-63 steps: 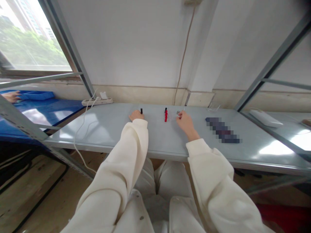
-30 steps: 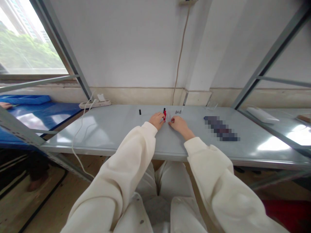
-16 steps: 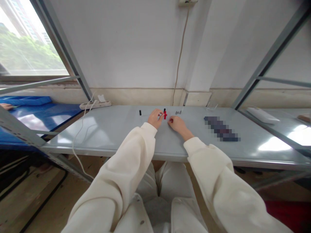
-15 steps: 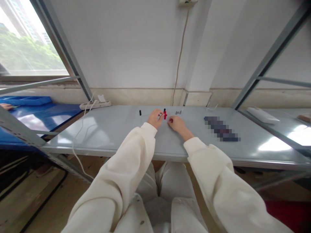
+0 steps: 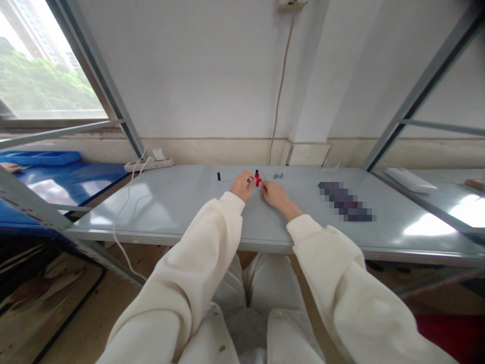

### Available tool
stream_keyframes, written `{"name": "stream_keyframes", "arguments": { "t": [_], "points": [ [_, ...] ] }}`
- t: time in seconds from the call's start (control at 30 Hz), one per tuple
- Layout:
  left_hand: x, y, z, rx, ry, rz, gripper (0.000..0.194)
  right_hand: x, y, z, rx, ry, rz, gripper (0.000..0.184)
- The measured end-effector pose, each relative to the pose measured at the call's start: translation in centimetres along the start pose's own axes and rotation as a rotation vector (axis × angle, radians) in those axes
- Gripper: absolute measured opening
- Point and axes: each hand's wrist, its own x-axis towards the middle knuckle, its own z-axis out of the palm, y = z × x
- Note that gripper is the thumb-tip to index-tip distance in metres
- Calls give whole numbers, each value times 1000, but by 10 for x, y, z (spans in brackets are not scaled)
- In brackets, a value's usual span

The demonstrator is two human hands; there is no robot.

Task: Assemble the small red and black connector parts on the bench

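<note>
My left hand point(image 5: 242, 186) pinches a small red cross-shaped piece point(image 5: 258, 180) between thumb and fingertips, above the grey table. Just to its right, my right hand point(image 5: 274, 193) has its fingers pressed together close to the red piece; what they hold, if anything, is too small to make out. Behind the red piece stands a small black cylinder point(image 5: 256, 172). A second black cylinder point(image 5: 219, 176) is upright to the left of my hands. Several small grey pieces point(image 5: 278, 176) lie beyond my right hand.
The grey table point(image 5: 182, 202) runs along the wall. A power strip point(image 5: 149, 164) with a white cable sits at its left back corner. On the right lies a dark, pixelated object point(image 5: 346, 202). Another person's hand point(image 5: 10, 167) shows at the far left beside a blue tray point(image 5: 49, 157).
My right hand has moved slightly left and up, nearer the red piece. The red piece has turned a little in my left hand, which otherwise stays in place.
</note>
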Motion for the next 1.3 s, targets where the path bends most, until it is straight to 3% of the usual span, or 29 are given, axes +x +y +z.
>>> {"name": "stream_keyframes", "arguments": {
  "t": [0.23, 0.37, 0.67, 1.07, 1.13, 1.2, 1.3],
  "points": [
    [0, 5, -2, 0, -31, -86, 15, -2, -3, 0, 15, 12, -64, 24],
    [1, 8, -4, -24, -135, -42, 21, 0, -5, 0, 85, 62, -9, 25],
    [0, 2, -2, 3, -219, -1, 36, 2, -2, -2, 268, 228, 87, 23],
    [2, 10, -6, -13, -163, 0, 28, 3, 0, 1, 274, 186, 86, 17],
    [3, 8, -8, -13, -129, -9, 23, 3, 1, 1, 293, 164, 66, 15],
    [6, 3, -14, -6, -20, -70, 19, 3, 0, 2, 326, 137, 49, 13],
    [14, -10, -27, -35, 315, -290, 13, 4, -7, 2, 401, 85, 16, 11]
  ]
}}
